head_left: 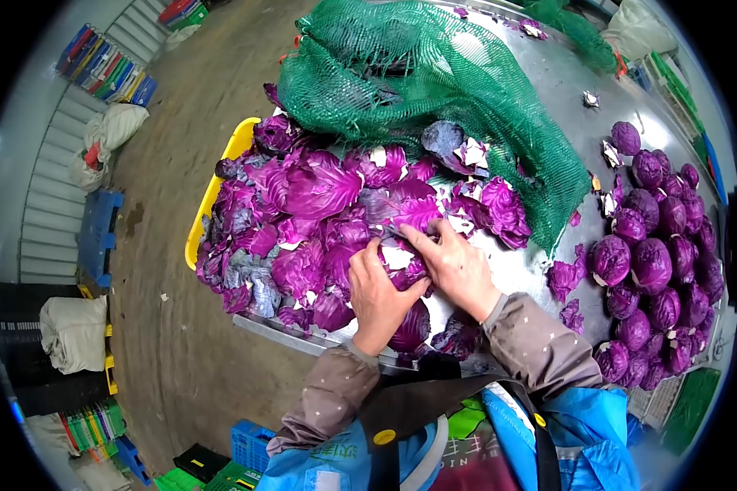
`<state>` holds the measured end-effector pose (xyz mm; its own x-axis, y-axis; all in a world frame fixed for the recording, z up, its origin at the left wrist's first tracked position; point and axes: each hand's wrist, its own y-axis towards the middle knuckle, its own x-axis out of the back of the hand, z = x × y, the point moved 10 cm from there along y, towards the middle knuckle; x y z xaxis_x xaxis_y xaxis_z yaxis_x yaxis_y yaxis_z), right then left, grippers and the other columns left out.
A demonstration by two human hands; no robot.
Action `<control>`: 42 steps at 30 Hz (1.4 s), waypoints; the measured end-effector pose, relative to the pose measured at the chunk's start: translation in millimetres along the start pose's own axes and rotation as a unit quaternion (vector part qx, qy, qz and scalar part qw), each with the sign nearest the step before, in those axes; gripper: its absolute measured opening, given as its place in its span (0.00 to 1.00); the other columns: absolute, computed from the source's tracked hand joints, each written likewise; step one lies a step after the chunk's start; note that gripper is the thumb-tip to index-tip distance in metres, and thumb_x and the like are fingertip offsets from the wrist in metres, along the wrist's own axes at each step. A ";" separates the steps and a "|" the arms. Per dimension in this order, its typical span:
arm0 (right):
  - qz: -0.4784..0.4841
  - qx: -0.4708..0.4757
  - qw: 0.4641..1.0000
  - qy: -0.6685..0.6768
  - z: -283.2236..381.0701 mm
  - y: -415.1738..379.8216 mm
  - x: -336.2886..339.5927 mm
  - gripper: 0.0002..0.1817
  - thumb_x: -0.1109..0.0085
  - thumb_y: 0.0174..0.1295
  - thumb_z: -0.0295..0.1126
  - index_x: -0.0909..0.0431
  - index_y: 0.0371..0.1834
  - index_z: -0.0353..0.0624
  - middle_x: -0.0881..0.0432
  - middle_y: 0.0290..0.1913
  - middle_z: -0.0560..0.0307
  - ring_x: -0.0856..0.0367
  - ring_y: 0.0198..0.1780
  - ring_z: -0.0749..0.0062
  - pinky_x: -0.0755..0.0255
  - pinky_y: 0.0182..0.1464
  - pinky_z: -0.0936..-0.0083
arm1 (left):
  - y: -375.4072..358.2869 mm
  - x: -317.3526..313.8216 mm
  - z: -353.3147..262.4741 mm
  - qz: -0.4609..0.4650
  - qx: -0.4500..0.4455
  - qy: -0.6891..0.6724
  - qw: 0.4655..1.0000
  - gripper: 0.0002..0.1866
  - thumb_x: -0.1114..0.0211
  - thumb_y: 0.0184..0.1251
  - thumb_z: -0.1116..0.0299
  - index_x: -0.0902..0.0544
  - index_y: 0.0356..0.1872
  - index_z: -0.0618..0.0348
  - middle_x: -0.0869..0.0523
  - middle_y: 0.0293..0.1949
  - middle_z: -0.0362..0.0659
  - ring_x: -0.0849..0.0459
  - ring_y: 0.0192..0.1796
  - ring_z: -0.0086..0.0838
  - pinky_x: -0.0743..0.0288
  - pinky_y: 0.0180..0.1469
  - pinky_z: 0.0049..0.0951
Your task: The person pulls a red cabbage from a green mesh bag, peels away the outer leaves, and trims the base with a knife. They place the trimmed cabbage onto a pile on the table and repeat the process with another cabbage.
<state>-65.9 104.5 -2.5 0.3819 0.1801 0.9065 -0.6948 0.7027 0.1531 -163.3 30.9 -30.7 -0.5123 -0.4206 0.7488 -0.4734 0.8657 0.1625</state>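
Between my two hands is a red cabbage point(401, 260), its pale cut base showing. My left hand point(377, 296) curls round its near left side, thumb and fingers bent against it. My right hand point(457, 266) grips it from the right, fingertips on the top edge at a dark outer leaf. Loose purple cabbage leaves point(323, 186) heap up to the left and beyond my hands. A further purple piece point(412, 327) lies just below my left hand, partly hidden by it.
A green mesh sack point(434, 74) drapes over the metal table point(565, 90). Several whole red cabbages point(651, 266) are piled at the right. A yellow crate point(208, 209) edges the leaf heap. Stacked crates point(106, 65) and a blue pallet point(100, 237) stand along the left wall.
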 end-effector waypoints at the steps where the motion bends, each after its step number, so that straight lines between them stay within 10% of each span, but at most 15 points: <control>1: 0.008 0.018 1.000 -0.004 0.6 4.8 1.1 0.27 0.45 0.55 0.28 0.28 0.61 0.58 0.25 0.39 0.50 0.18 0.30 0.58 0.23 0.27 0.67 | 1.3 -1.8 2.8 0.007 0.015 -0.011 1.000 0.48 0.21 0.38 0.53 0.36 0.59 0.66 0.31 0.48 0.54 0.29 0.53 0.48 0.32 0.54 0.43; 11: 0.051 -0.101 0.993 0.031 -79.3 34.8 -36.8 0.13 0.48 0.61 0.38 0.23 0.44 0.44 0.18 0.31 0.39 0.19 0.35 0.43 0.26 0.38 0.50 | -3.2 -5.0 -11.6 0.109 -0.155 -0.061 0.980 0.48 0.21 0.40 0.57 0.37 0.63 0.63 0.33 0.56 0.55 0.33 0.59 0.49 0.36 0.62 0.43; 19: 0.124 -0.125 0.972 0.155 -73.1 -21.9 -46.2 0.19 0.44 0.61 0.41 0.25 0.50 0.40 0.18 0.35 0.36 0.19 0.38 0.41 0.27 0.40 0.53 | -8.1 -3.3 61.4 0.054 0.081 -0.230 0.968 0.52 0.23 0.47 0.53 0.46 0.68 0.65 0.37 0.60 0.58 0.36 0.64 0.49 0.41 0.66 0.43; 28: 0.078 0.052 0.994 0.053 4.4 -14.9 -0.2 0.29 0.46 0.58 0.27 0.33 0.65 0.61 0.26 0.45 0.45 0.18 0.34 0.54 0.23 0.33 0.64 | -0.3 -15.4 23.6 0.029 0.028 -0.090 0.995 0.48 0.23 0.43 0.56 0.39 0.62 0.70 0.30 0.57 0.59 0.30 0.59 0.50 0.36 0.61 0.42; 36: 0.043 0.006 0.992 -0.119 -18.5 33.1 -5.8 0.23 0.54 0.59 0.28 0.27 0.59 0.58 0.22 0.36 0.47 0.18 0.24 0.58 0.23 0.29 0.65 | -3.7 -7.2 -7.5 -0.011 -0.045 -0.023 0.999 0.45 0.24 0.42 0.58 0.37 0.61 0.68 0.29 0.55 0.57 0.29 0.58 0.50 0.35 0.60 0.43; 42: 0.050 -0.092 0.993 0.058 -78.7 21.8 -50.4 0.25 0.40 0.57 0.39 0.32 0.59 0.48 0.18 0.37 0.41 0.19 0.39 0.45 0.27 0.40 0.52 | -19.7 -8.8 25.8 0.036 -0.012 -0.158 0.987 0.49 0.24 0.44 0.62 0.42 0.66 0.66 0.35 0.62 0.57 0.34 0.64 0.47 0.40 0.66 0.40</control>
<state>-52.3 164.9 -75.8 0.3918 0.3263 0.8603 -0.6141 0.7890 -0.0196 -168.0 10.5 -57.1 -0.7436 -0.4177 0.5220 -0.4122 0.9012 0.1340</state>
